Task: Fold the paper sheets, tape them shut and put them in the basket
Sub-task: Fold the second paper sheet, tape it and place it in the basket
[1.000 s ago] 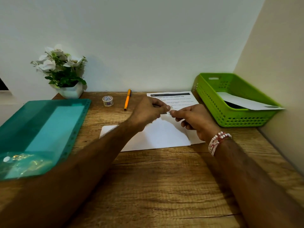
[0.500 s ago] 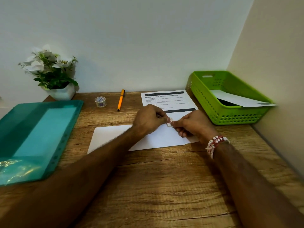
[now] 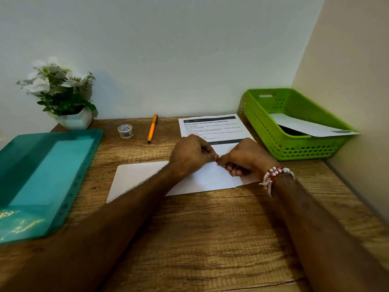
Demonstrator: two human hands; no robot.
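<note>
While both hands meet over the folded paper sheet (image 3: 139, 180) lying flat near the middle of the wooden counter (image 3: 210, 239), the left hand (image 3: 190, 154) and the right hand (image 3: 245, 158) each have thumb and fingers pinched together, their tips almost touching above the sheet's upper edge. Something small seems to be held between them, but it is too small and blurred to name, so what each grip holds cannot be told. The sheet spreads out to the left of and beneath the hands, its right end under the right hand, whose wrist wears a beaded bracelet (image 3: 273, 174). Just behind the hands lies a printed sheet (image 3: 210, 127). A roll of tape (image 3: 125, 131) and an orange pen (image 3: 152, 128) rest farther back on the left. To the right stands the green basket (image 3: 263, 123), with a folded paper (image 3: 305, 127) leaning inside it. A teal folder (image 3: 42, 175) lies at the left edge, a potted plant (image 3: 63, 95) behind it.
</note>
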